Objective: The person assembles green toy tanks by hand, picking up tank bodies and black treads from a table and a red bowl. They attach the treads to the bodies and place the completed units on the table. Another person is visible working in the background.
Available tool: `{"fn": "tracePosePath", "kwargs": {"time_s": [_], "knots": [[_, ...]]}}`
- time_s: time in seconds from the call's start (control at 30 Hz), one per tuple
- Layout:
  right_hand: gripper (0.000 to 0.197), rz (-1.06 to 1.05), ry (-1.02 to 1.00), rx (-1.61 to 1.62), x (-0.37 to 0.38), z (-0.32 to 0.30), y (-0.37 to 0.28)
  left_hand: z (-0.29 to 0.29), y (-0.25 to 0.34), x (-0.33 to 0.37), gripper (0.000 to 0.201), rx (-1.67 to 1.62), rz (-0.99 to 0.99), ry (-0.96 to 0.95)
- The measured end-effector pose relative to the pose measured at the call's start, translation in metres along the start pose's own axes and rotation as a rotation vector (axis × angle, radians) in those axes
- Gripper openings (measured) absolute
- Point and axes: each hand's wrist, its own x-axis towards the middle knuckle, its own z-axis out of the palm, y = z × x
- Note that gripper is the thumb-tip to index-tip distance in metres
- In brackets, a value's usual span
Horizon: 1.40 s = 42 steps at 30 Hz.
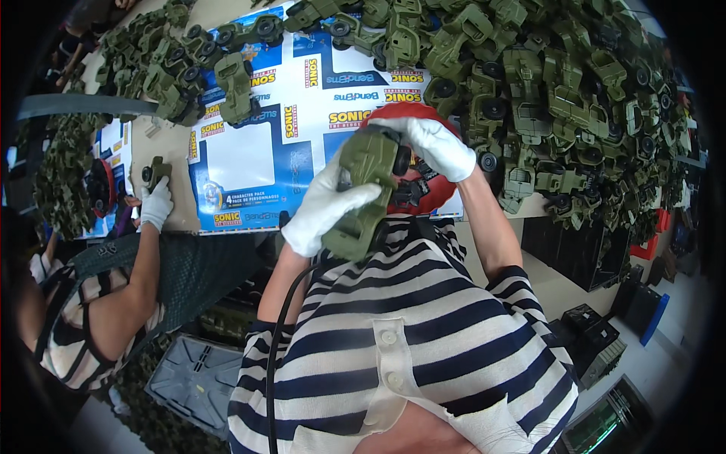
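Note:
My left hand [327, 208], in a white glove, is closed around an olive-green toy military truck [361, 185], held tilted in front of my chest. A black wheel shows on its right side. My right hand [429, 144], also gloved, is bent over the truck's far end with its fingers curled in. What those fingertips grip is hidden. Beneath the right hand lies a round red tray [452, 189], with small black parts [412, 191] in it.
Toy trucks pile high at the right [529, 98] and along the back [249, 30]. A printed blue-and-white sheet [242, 163] covers the table. To the left, a co-worker's gloved hand [156, 204] holds another small toy vehicle [156, 172]. A black cable [281, 325] hangs down my front.

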Motion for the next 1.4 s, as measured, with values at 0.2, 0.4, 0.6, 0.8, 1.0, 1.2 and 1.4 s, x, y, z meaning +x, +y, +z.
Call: {"fn": "tracePosePath", "kwargs": {"time_s": [0.2,0.4,0.6,0.8,1.0,1.2,1.4], "knots": [[0.035,-0.139,0.458,-0.265,0.012,0.034,0.04,-0.007,-0.021,0.026,0.111,-0.042,0.178,0.053],[0.042,-0.245,0.513,-0.631,-0.021,0.059,0.053,-0.016,-0.045,0.047,0.123,-0.29,0.259,-0.142],[0.107,-0.454,0.612,-1.096,-0.034,0.103,0.03,-0.002,-0.019,0.031,0.115,-0.325,0.342,-0.214],[0.093,-0.63,0.648,-1.12,-0.053,0.122,0.013,0.011,0.007,0.016,0.067,0.265,0.728,-0.121],[0.11,-0.388,0.767,-0.858,-0.065,0.121,-0.006,0.013,-0.006,0.054,0.067,0.195,0.634,0.124],[0.097,-0.383,0.708,-0.514,-0.221,0.07,0.005,0.187,0.013,0.073,0.072,0.489,1.05,-0.061],[0.073,-0.896,1.326,0.126,-0.38,-0.076,-0.078,0.304,-0.05,0.105,0.072,0.504,0.476,-0.341]]}}
